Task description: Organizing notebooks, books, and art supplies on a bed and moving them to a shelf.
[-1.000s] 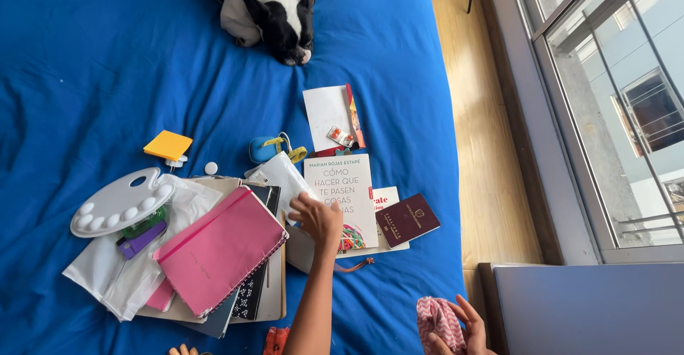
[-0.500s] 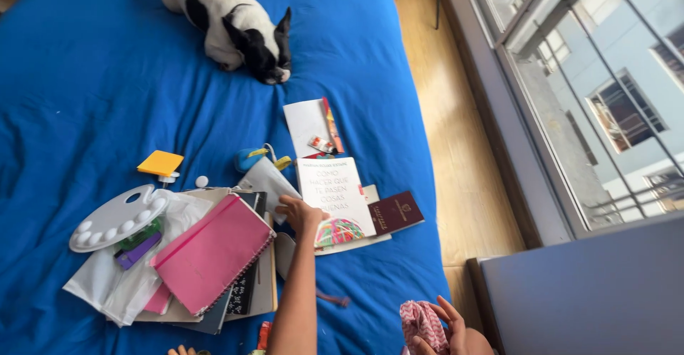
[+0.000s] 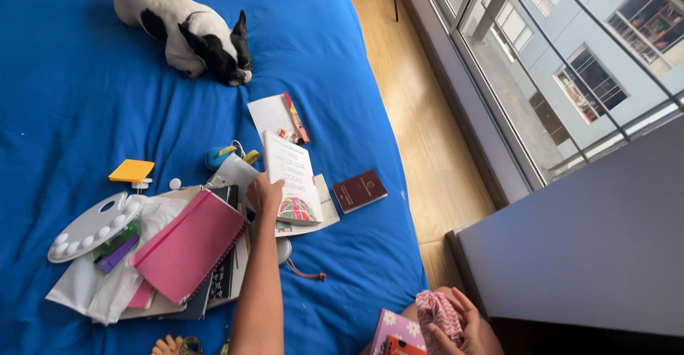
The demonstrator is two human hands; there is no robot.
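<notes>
Left hand (image 3: pixel 265 192) lies on the left edge of a white paperback book (image 3: pixel 291 177), fingers curled over the margin, gripping or pressing it; the exact closure is hard to read from above. The book lies flat on the blue bedspread (image 3: pixel 85 98), long axis running away from the person, slightly tilted, with its colourful lower cover nearest the wrist. The book sits just right of the hand, over a loose white sheet; a maroon passport (image 3: pixel 360 190) lies near its right side, apart from it. Left forearm reaches straight up from the bottom of the view, past a pink notebook (image 3: pixel 189 244). Right hand (image 3: pixel 459 323), low right and well apart from the book, holds a pink patterned cloth (image 3: pixel 434 312) bunched in its fingers. The left hand is much the nearer.
</notes>
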